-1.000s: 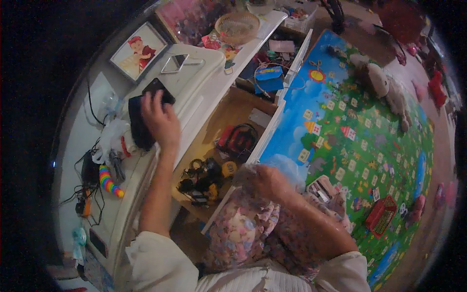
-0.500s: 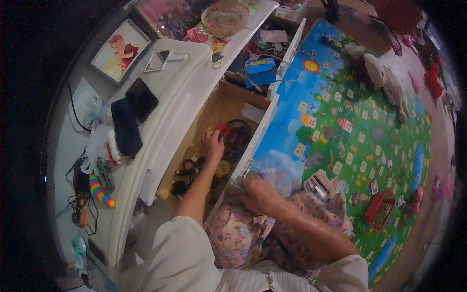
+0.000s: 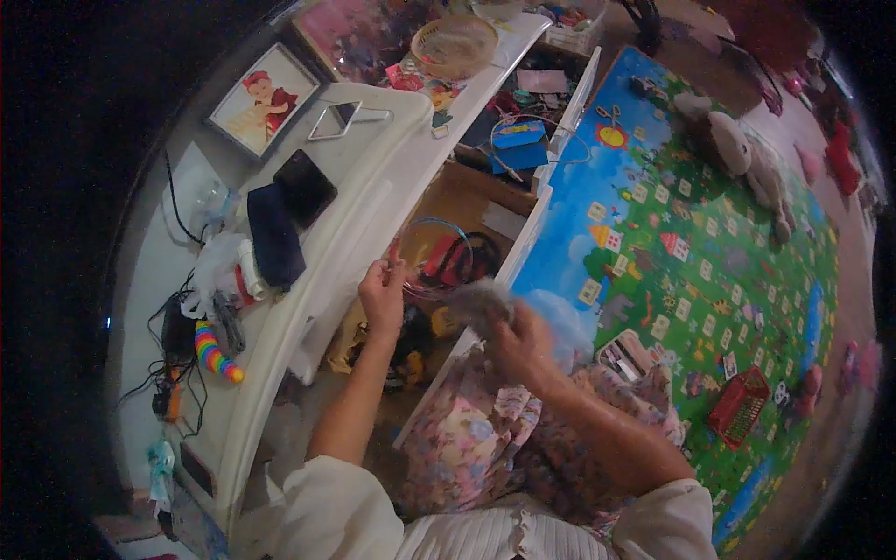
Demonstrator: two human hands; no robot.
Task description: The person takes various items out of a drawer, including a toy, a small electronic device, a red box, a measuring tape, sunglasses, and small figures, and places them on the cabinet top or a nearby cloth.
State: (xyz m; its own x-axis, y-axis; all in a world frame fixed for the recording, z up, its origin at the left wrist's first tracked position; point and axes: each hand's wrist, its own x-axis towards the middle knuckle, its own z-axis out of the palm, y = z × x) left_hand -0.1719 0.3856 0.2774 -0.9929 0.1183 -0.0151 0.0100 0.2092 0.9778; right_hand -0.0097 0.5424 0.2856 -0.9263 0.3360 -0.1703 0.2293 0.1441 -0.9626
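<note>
Over an open wooden drawer [image 3: 448, 191], my left hand [image 3: 382, 297] pinches a thin, light blue and pinkish hoop [image 3: 448, 224], whose exact kind I cannot make out. Beside it, above the drawer's front edge, my right hand [image 3: 525, 347] is closed around a soft-looking grey cloth [image 3: 480, 306], blurred by motion. Beneath the hands lie a red and black item [image 3: 455, 260], dark tangled things and some yellow pieces, partly hidden by my left arm.
Another open drawer [image 3: 571, 121] holds a blue box [image 3: 519, 135] and a pale cable. A white cabinet top [image 3: 364, 140] carries a picture frame [image 3: 264, 98], dark cases and a woven basket [image 3: 455, 47]. On the colourful play mat [image 3: 653, 271] lie a red basket [image 3: 739, 407] and a plush toy.
My left hand has lifted out of the drawer with the thin hoop. My right hand has moved up and forward with the grey cloth. The view has shifted slightly.
</note>
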